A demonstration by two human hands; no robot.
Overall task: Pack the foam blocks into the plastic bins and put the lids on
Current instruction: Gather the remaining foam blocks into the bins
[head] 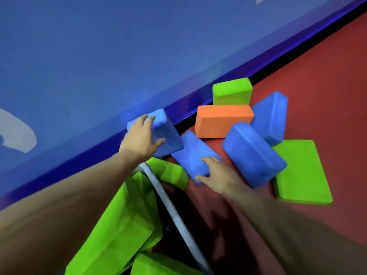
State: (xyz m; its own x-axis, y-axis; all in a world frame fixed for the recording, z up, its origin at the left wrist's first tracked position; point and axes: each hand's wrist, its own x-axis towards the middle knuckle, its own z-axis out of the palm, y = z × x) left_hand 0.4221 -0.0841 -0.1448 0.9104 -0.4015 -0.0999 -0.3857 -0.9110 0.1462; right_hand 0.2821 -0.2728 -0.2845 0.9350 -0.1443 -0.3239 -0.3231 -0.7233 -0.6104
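My left hand grips a blue foam block lifted against the blue wall, fingers over its top and thumb on its side. My right hand holds the near end of a second blue block lying on the red floor. Below them a clear plastic bin, its grey rim running diagonally, holds several green blocks. Loose on the floor to the right lie an orange block, two more blue blocks and two green blocks.
A padded blue wall fills the upper left, meeting the red floor along a dark diagonal gap. Bare red floor stretches to the right of the pile and in front of it. No lid is in view.
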